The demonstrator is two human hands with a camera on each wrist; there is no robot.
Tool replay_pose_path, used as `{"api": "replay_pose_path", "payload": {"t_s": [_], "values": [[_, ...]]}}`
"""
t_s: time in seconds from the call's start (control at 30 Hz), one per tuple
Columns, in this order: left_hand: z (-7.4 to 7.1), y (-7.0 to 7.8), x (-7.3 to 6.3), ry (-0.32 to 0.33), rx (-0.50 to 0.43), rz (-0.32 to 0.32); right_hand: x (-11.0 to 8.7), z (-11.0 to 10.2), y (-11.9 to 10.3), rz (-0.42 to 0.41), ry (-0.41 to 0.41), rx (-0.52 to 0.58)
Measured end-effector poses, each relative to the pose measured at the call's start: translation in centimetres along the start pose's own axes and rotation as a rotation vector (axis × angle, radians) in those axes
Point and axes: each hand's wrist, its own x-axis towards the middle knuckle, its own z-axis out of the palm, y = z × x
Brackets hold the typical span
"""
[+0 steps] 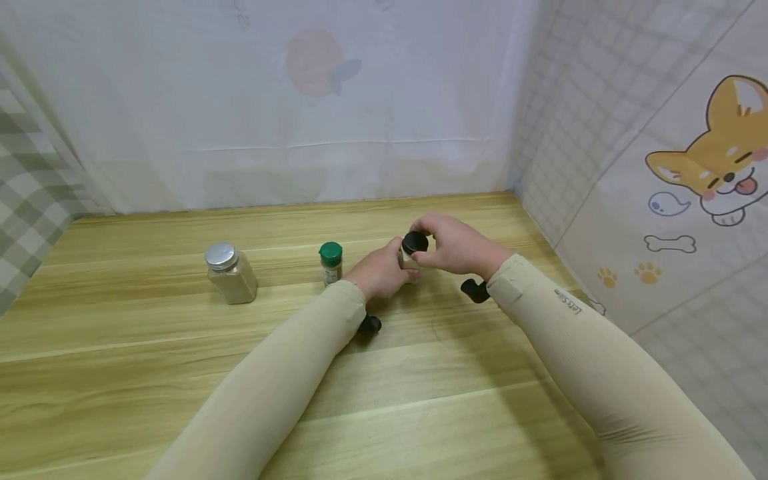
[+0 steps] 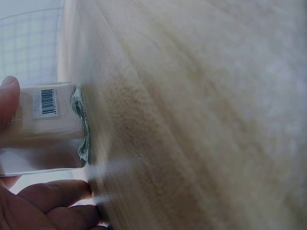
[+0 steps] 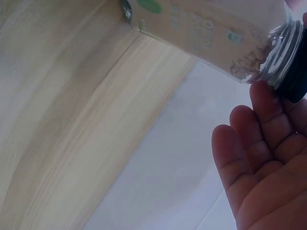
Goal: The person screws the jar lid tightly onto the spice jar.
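Observation:
A clear square-sided jar [image 2: 50,128] with a black screw lid [image 1: 415,243] stands toward the back of the table, between both hands. My left hand [image 1: 382,270] grips the jar's body low down, thumb on one side and fingers on the other. A barcode sticker [image 2: 46,103] shows on that jar near its base. From the right, my right hand [image 1: 457,247] holds the black lid between thumb and fingers. In the right wrist view, the jar's printed label [image 3: 196,31] has green marks; the lid sits at the jar's neck.
A small shaker bottle with a green cap [image 1: 331,255] stands just left of my left hand. Farther left is a square jar with a silver lid [image 1: 233,277]. The wooden table [image 1: 408,413] meets a pale curtain [image 1: 360,170] behind and a cartoon-printed wall sheet [image 1: 600,220] on the right.

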Motion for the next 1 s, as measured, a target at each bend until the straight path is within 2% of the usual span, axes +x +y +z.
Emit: {"api": "replay_pose_path", "payload": {"t_s": [1.0], "values": [[0.04, -0.05, 0.07, 0.003, -0.004, 0.008, 0.02, -0.17, 0.13, -0.008, -0.018, -0.035]]}}
